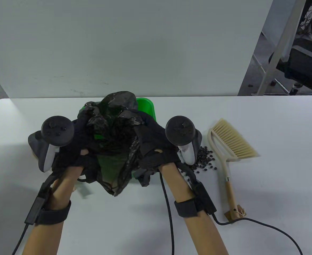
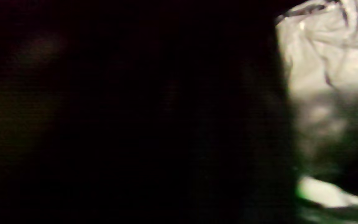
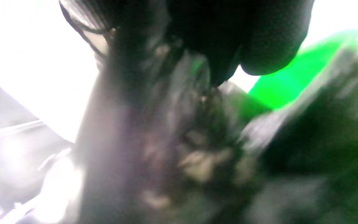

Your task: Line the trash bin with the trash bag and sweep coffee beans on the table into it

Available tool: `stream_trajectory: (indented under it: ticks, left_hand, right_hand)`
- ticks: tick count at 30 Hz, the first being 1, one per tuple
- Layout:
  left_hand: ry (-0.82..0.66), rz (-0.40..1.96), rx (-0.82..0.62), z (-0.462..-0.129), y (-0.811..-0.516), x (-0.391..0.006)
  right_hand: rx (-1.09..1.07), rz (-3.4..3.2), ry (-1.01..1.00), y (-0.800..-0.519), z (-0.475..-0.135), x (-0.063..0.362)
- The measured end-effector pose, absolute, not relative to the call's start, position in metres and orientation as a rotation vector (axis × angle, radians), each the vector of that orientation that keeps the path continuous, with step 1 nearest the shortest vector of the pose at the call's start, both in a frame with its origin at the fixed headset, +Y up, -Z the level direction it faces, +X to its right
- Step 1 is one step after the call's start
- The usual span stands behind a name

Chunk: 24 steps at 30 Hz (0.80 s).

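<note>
While both my hands work at the bin, the white table (image 1: pixel 265 127) carries everything. Black trash bag (image 1: pixel 113 132) is bunched and crumpled over the green trash bin (image 1: pixel 146 106), which stands near the table's middle; only the bin's far right rim and patches of green through the plastic show, and a flap of bag hangs down the near side. My left hand (image 1: pixel 71 156) sits on the bag's left side, my right hand (image 1: pixel 152 150) on its right, both buried in the plastic; fingers hidden, so I cannot tell whether either is clamped on the bag or just resting. Right wrist view is blurred: dark glove, crinkled plastic, green rim. Left wrist view nearly black, a bit of plastic at right. Hand broom (image 1: pixel 229 148) lies right of the bin, bristles away from me, handle toward me. Coffee beans (image 1: pixel 205 159) lie in a pile between my right hand and the broom, touching neither the bin nor the bag.
</note>
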State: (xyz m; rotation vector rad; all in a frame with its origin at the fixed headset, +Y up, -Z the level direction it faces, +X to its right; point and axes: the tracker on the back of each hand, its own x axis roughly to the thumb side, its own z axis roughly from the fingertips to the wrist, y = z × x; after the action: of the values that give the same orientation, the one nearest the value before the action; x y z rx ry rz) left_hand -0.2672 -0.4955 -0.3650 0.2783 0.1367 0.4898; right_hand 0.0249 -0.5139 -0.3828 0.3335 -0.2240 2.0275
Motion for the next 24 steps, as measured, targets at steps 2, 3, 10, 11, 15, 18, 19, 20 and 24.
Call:
stream_trajectory:
  ticks: [2, 3, 10, 11, 15, 18, 19, 20, 24]
  left_hand:
    - [0.159, 0.450, 0.232, -0.368, -0.497, -0.274]
    - [0.186, 0.410, 0.211, -0.369, -0.498, -0.278]
    - [0.273, 0.374, 0.168, -0.382, -0.517, -0.301]
    - [0.287, 0.386, 0.165, -0.385, -0.520, -0.305]
    - [0.319, 0.472, 0.136, -0.400, -0.537, -0.327]
    - [0.343, 0.583, 0.084, -0.413, -0.553, -0.345]
    - [0.353, 0.628, 0.070, -0.417, -0.559, -0.351]
    - [0.360, 0.656, 0.060, -0.421, -0.563, -0.354]
    - [0.329, 0.858, -0.047, -0.443, -0.590, -0.372]
  right_hand:
    - [0.278, 2.083, -0.266, -0.517, -0.386, 0.036]
    - [0.227, 2.124, -0.291, -0.521, -0.389, 0.044]
    - [-0.009, 2.435, -0.302, -0.554, -0.407, 0.074]
    - [-0.013, 2.453, -0.276, -0.559, -0.410, 0.076]
    - [-0.075, 2.414, -0.201, -0.583, -0.423, 0.086]
    - [-0.126, 2.398, -0.133, -0.596, -0.437, 0.091]
    - [-0.139, 2.382, -0.099, -0.601, -0.443, 0.091]
    - [-0.144, 2.369, -0.073, -0.604, -0.447, 0.091]
    - [-0.182, 2.211, 0.052, -0.615, -0.470, 0.090]
